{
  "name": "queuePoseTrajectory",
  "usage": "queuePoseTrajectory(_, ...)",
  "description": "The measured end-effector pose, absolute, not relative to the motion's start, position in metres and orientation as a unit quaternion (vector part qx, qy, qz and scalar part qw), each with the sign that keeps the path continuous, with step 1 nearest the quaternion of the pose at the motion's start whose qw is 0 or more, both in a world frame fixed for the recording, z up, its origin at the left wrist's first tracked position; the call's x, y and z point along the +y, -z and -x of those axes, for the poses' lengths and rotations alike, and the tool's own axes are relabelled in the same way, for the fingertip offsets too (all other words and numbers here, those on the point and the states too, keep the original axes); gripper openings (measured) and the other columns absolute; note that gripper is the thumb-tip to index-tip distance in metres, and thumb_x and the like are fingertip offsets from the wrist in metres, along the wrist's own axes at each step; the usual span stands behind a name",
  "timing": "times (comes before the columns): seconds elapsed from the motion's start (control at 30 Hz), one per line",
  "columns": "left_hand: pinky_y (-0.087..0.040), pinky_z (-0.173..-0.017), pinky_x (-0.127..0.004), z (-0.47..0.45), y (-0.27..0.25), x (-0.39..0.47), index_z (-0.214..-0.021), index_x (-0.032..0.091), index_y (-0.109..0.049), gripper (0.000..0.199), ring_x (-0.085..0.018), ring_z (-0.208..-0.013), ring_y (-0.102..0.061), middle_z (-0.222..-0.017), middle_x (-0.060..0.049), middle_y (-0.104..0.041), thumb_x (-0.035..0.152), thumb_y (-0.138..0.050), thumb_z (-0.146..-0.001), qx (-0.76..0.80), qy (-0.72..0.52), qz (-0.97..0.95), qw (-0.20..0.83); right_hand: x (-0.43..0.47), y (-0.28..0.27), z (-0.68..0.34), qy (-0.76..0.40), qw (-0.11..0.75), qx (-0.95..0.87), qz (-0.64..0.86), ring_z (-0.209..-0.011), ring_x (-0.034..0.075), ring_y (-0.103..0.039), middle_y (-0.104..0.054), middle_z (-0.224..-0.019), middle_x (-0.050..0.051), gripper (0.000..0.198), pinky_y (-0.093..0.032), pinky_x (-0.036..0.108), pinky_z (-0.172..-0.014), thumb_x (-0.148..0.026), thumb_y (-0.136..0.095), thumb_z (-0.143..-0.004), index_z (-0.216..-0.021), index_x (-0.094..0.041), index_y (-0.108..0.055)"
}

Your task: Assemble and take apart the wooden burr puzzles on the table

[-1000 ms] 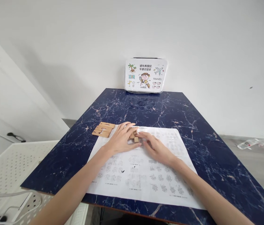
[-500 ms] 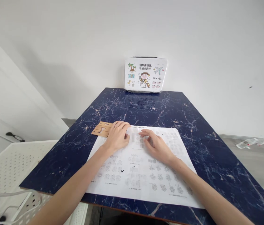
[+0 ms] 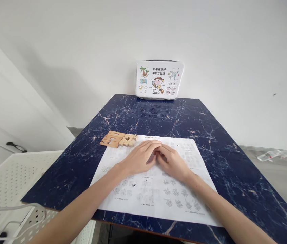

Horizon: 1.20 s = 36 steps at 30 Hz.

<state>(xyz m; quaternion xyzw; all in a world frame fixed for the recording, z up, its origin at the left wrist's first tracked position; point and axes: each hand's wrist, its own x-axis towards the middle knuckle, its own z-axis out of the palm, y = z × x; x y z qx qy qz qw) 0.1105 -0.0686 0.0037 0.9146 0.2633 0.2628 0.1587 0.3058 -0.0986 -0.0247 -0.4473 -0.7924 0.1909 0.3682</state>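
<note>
My left hand (image 3: 143, 155) rests palm down over the printed sheet, its fingers stretched forward and its thumb apart from them. My right hand (image 3: 173, 160) meets it from the right, and the fingertips of both touch or overlap. Nothing shows held in either; the space beneath the fingers is partly hidden. Up to the left of my left hand lie flat wooden slats (image 3: 112, 139) with cut-outs and small marks. Beside them several short notched wooden pieces (image 3: 127, 140) stand grouped around a gap. The sheet (image 3: 156, 211) carries grey diagrams.
A dark blue marbled tabletop (image 3: 153, 118) reaches to the wall. At its back edge stands a white case (image 3: 158, 79) with cartoon prints. A white perforated surface (image 3: 3, 176) with a cable (image 3: 8, 209) is at left. Clear plastic bottles (image 3: 272, 155) lie on the floor at right.
My left hand has moved right and nearer, off the notched wooden pieces, which are now uncovered. My right hand has shifted slightly, and the two hands now touch.
</note>
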Motion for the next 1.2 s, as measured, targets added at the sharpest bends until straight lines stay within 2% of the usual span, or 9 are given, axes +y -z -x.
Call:
queuePoseTrajectory(0.17, -0.049, -0.117, -0.047, -0.113, -0.002, -0.075, -0.149, 0.028, -0.043, 0.059, -0.024, -0.137, -0.058, -0.147, -0.007, -0.062, 0.008, -0.05, -0.094, 0.245, -0.225, -0.923, 0.195, -0.102, 0.032, -0.304, -0.18, 0.321, -0.809, 0.459, -0.068, 0.019, -0.061, -0.068, -0.081, 0.006, 0.025, -0.047, 0.034, -0.065, -0.02, -0.042, -0.097, -0.082, -0.021, -0.061)
queuePoseTrajectory(0.7, -0.052, -0.113, -0.05, -0.115, 0.002, -0.075, -0.147, 0.025, -0.043, 0.059, -0.028, -0.131, -0.063, -0.142, -0.01, -0.064, 0.008, -0.054, -0.091, 0.232, -0.228, -0.927, 0.188, -0.103, 0.037, -0.303, -0.166, 0.328, -0.816, 0.447, -0.067, 0.018, -0.063, -0.069, -0.078, 0.007, 0.025, -0.048, 0.029, -0.063, -0.013, -0.046, -0.098, -0.078, -0.018, -0.061)
queuePoseTrajectory(1.2, -0.054, -0.107, -0.049, -0.116, -0.001, -0.076, -0.144, 0.024, -0.046, 0.055, -0.028, -0.125, -0.065, -0.137, -0.01, -0.067, 0.014, -0.056, -0.092, 0.237, -0.222, -0.926, 0.191, -0.103, 0.037, -0.304, -0.121, 0.314, -0.83, 0.444, -0.059, 0.014, -0.056, -0.066, -0.071, 0.006, 0.026, -0.04, 0.027, -0.059, -0.012, -0.043, -0.094, -0.074, -0.017, -0.059)
